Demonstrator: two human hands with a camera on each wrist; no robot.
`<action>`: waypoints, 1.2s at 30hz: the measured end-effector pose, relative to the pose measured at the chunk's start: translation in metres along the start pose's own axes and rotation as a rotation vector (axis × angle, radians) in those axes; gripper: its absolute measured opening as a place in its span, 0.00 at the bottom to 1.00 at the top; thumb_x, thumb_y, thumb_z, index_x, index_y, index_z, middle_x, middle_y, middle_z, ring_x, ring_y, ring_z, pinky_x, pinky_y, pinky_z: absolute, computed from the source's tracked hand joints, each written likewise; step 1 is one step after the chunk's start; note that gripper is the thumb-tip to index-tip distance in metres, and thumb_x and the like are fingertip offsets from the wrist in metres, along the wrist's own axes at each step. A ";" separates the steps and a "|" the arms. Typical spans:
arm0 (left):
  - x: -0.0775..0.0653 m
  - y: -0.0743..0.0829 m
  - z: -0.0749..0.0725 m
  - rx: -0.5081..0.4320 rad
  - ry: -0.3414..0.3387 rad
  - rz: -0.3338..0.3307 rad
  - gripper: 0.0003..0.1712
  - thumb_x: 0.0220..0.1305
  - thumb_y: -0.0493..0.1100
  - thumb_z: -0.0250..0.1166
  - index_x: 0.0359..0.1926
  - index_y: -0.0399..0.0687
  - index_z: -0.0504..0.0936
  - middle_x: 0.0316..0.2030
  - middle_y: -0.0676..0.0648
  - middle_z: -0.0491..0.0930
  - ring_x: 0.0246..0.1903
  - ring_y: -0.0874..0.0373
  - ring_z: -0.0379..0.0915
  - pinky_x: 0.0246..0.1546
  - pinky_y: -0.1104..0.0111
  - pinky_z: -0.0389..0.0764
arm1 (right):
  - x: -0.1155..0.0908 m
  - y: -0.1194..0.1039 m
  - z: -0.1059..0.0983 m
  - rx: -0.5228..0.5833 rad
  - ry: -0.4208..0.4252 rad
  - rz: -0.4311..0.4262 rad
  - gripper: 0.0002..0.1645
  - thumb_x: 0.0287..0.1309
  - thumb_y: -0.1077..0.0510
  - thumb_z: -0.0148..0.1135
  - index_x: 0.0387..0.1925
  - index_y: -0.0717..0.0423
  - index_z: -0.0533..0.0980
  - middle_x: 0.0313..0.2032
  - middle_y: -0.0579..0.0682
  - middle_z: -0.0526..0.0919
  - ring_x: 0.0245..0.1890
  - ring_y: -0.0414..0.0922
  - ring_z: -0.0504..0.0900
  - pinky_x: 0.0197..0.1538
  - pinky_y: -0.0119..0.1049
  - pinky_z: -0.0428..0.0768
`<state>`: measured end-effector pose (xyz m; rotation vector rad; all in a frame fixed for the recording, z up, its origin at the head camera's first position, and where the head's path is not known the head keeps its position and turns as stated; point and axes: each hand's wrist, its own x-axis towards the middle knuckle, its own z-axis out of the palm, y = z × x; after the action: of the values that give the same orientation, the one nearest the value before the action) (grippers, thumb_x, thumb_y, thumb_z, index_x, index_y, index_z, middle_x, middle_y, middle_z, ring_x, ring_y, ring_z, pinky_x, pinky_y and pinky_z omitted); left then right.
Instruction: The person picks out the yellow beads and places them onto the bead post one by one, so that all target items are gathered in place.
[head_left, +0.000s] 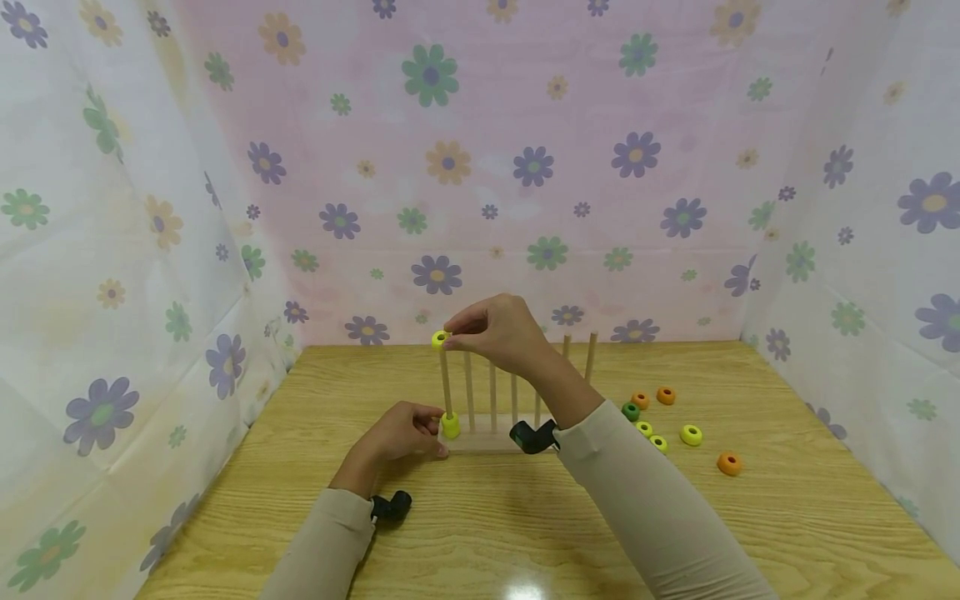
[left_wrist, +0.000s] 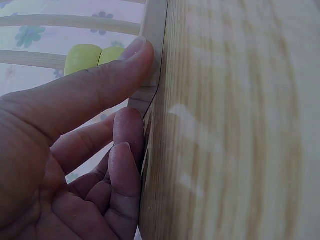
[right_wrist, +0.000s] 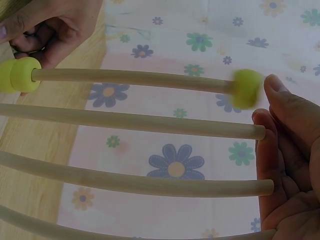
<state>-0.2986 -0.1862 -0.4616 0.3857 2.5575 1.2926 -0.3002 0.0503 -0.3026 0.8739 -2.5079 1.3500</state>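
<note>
A wooden peg rack (head_left: 487, 442) with upright pegs stands on the table. My left hand (head_left: 405, 433) grips the left end of its base, thumb along the front side. At the foot of the leftmost peg (right_wrist: 135, 79) sit two stacked yellow beads (head_left: 450, 425). Another yellow bead (right_wrist: 247, 89) sits over that peg's top, blurred in the right wrist view. The thumb and forefinger of my right hand (head_left: 506, 333) are parted right at its upper edge, with neither finger covering it in the right wrist view. My right forearm hides part of the right-hand pegs.
To the right of the rack lie loose yellow beads (head_left: 691, 434), orange beads (head_left: 730, 463) and a green bead (head_left: 631, 411) on the wooden table (head_left: 480, 525). Flower-patterned cloth (head_left: 480, 208) hangs at the back and both sides. Black wrist cameras (head_left: 392, 506) sit on both cuffs.
</note>
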 end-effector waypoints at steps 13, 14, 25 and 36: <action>0.001 -0.004 -0.001 -0.007 -0.025 0.044 0.32 0.51 0.40 0.83 0.60 0.47 0.85 0.39 0.46 0.82 0.36 0.56 0.76 0.40 0.66 0.79 | 0.000 -0.001 0.000 -0.011 -0.005 -0.002 0.07 0.58 0.50 0.78 0.38 0.45 0.90 0.34 0.39 0.91 0.35 0.35 0.89 0.42 0.36 0.86; 0.001 -0.004 -0.001 -0.007 -0.026 0.046 0.32 0.51 0.40 0.83 0.59 0.47 0.86 0.39 0.46 0.82 0.35 0.56 0.76 0.40 0.66 0.79 | 0.000 -0.001 0.000 -0.012 -0.008 -0.005 0.08 0.58 0.50 0.78 0.38 0.45 0.90 0.35 0.39 0.91 0.35 0.35 0.89 0.42 0.36 0.86; 0.002 -0.003 0.001 -0.028 -0.031 0.049 0.31 0.51 0.40 0.83 0.58 0.46 0.86 0.38 0.46 0.81 0.35 0.56 0.75 0.39 0.66 0.79 | -0.003 -0.002 -0.006 -0.037 -0.033 -0.104 0.09 0.60 0.51 0.77 0.41 0.46 0.90 0.37 0.40 0.91 0.36 0.35 0.89 0.43 0.34 0.86; 0.002 -0.002 0.001 -0.020 -0.009 0.008 0.34 0.49 0.41 0.84 0.60 0.47 0.86 0.40 0.46 0.82 0.37 0.55 0.76 0.40 0.65 0.79 | -0.008 -0.001 -0.011 -0.100 0.009 -0.191 0.11 0.59 0.49 0.77 0.43 0.45 0.90 0.38 0.41 0.90 0.36 0.36 0.88 0.43 0.33 0.86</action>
<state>-0.3009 -0.1857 -0.4635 0.3974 2.5367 1.3149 -0.2944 0.0623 -0.2985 1.0519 -2.3909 1.1565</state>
